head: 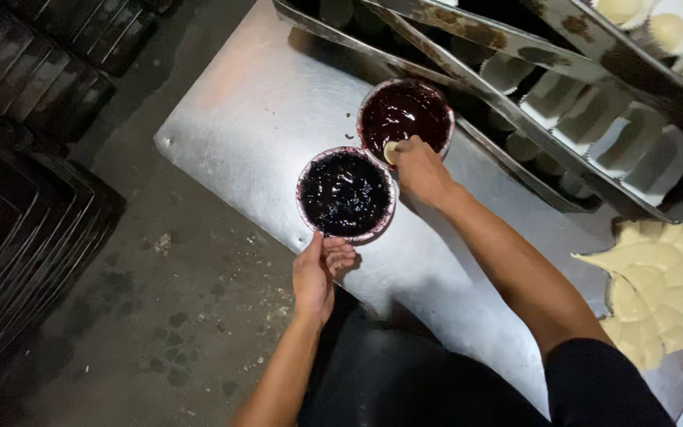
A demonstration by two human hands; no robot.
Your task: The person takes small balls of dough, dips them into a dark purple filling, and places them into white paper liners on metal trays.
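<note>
Two round bowls of dark purple jam stand on a steel table (254, 119). My left hand (319, 273) grips the near rim of the nearer bowl (345, 194). My right hand (416, 166) reaches over the edge of the farther bowl (405, 115) and pinches a small pale round piece (390, 151), dipped at the jam's edge.
A metal rack (563, 103) with trays of pale pastries in paper cups stands at the upper right. A fan of pale paper cups (666, 285) lies on the table's right end. Stacks of dark baking tins (25, 158) sit on the stained floor at left.
</note>
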